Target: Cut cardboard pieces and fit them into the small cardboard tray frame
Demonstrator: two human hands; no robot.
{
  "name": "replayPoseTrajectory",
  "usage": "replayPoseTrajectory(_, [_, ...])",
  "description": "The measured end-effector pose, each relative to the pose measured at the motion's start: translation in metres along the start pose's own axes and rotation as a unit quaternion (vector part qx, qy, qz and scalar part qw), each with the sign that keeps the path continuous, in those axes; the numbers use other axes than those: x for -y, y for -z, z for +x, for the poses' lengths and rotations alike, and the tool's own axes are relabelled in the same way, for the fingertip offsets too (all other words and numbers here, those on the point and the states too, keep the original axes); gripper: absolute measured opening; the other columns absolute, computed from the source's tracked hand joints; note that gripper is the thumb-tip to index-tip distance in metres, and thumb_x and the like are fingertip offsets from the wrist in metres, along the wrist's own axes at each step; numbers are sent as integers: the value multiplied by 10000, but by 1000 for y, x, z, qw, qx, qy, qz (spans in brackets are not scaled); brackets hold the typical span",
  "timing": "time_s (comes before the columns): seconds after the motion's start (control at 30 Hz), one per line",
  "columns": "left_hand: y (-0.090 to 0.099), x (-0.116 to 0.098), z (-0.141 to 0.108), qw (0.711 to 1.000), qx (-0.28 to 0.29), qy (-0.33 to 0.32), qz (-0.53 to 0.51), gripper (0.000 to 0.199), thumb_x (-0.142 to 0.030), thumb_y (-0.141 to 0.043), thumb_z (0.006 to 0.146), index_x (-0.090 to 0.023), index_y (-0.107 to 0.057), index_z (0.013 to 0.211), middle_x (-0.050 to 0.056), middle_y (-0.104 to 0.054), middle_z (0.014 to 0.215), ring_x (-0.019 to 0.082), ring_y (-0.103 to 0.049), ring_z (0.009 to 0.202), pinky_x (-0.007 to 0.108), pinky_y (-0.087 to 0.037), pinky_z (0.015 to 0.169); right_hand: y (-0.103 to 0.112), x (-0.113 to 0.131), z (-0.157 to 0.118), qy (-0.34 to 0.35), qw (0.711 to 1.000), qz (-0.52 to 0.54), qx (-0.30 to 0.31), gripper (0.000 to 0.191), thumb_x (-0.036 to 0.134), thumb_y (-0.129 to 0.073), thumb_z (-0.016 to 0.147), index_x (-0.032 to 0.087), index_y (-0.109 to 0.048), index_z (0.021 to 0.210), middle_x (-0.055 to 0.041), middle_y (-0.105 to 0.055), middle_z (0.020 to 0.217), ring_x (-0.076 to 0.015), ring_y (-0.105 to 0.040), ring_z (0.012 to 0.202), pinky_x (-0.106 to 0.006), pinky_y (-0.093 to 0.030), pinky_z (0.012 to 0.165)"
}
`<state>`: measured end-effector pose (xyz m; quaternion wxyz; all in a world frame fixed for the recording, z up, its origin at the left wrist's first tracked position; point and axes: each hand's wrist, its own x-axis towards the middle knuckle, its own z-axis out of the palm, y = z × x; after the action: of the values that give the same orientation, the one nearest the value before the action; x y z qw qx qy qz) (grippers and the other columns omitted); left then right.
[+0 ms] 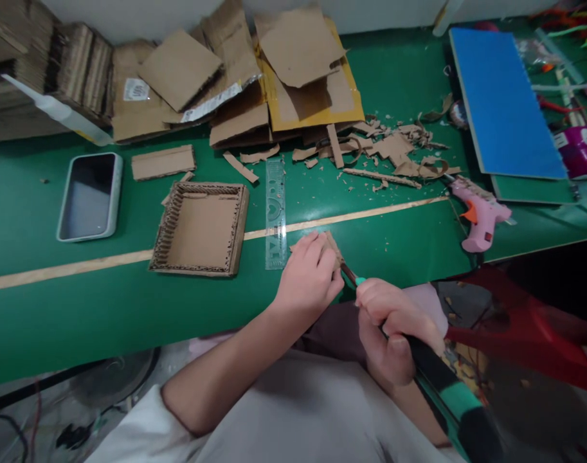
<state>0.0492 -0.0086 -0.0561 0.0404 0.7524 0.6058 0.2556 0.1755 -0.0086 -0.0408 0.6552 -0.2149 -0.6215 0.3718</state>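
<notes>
My left hand (310,273) is closed over a small piece of cardboard (332,244) near the table's front edge, mostly hiding it under the fingers. My right hand (394,325) grips a tool (460,392) with a long black and green handle. Its narrow dark end meets the cardboard beside my left fingertips; I cannot make out what kind of tool it is. Left of my hands stands a shallow, open square cardboard box (204,233) with corrugated walls. A clear plastic ruler (275,218) lies between the box and my left hand.
Cardboard scraps (394,151) litter the back. A pink glue gun (481,215) and a blue board (510,106) are at right. A phone (88,196), a cardboard strip (162,162) and a white nozzle bottle (62,112) lie left. Cardboard sheets (182,67) line the wall.
</notes>
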Motion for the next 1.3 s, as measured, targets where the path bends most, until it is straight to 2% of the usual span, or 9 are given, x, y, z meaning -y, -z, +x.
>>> replayPoseTrajectory(0.17, [1,0,0,1000,0,-4,4,199,-188,-543,774,-59,-575,921,206,-588,1077,332,-515,1127,478,-445,969,0,3,1,29,1000,-6,3,162,233,-416,787,201,-382,632,21,-415,585,-126,-452,497,-326,-406,445])
replayPoseTrajectory(0.37, [2,1,0,1000,-6,-5,-2,208,-170,-544,771,-43,-573,933,219,-577,1106,333,-512,1129,471,-437,978,3,3,-2,15,1000,-3,12,165,234,-414,788,202,-377,631,23,-420,586,-125,-444,506,-333,-413,453])
replayPoseTrajectory(0.53, [4,0,-1,1000,13,5,-15,195,-171,-524,776,-74,-563,941,217,-564,1137,335,-486,1162,505,-432,971,4,2,-9,2,1000,18,6,181,260,-446,786,194,-395,625,22,-428,595,-124,-455,525,-337,-425,473])
replayPoseTrajectory(0.73, [6,-1,-1,1000,17,8,-12,170,-113,-467,794,-78,-560,933,209,-562,1145,320,-486,1163,498,-424,982,5,15,0,-13,999,30,20,162,246,-460,804,191,-430,654,31,-419,586,-118,-468,517,-336,-462,463])
replayPoseTrajectory(0.9, [3,-1,1,1000,7,12,-12,157,-248,-524,825,-108,-548,892,194,-580,1100,327,-507,1133,504,-445,952,8,20,11,-24,998,4,-66,209,244,-480,822,189,-422,629,44,-400,551,-97,-412,478,-305,-427,443])
replayPoseTrajectory(0.97, [1,-2,1,1000,1,15,-8,173,-251,-546,810,-98,-547,889,201,-583,1084,333,-511,1123,492,-449,951,8,18,11,-30,996,7,-88,196,219,-488,815,185,-431,630,45,-402,547,-96,-409,478,-303,-421,446])
replayPoseTrajectory(1.1, [0,-2,1,1000,-3,11,-5,158,-208,-540,786,-98,-545,899,200,-579,1084,335,-505,1128,494,-447,952,7,15,8,-38,996,8,-84,166,208,-487,817,189,-442,658,41,-421,559,-107,-435,489,-312,-427,456])
replayPoseTrajectory(1.3, [0,-1,1,1000,-4,0,0,147,-168,-515,760,-114,-543,893,185,-579,1068,332,-501,1125,513,-447,946,3,15,9,-37,995,30,-83,223,266,-500,830,190,-429,633,42,-397,549,-106,-411,486,-311,-415,452])
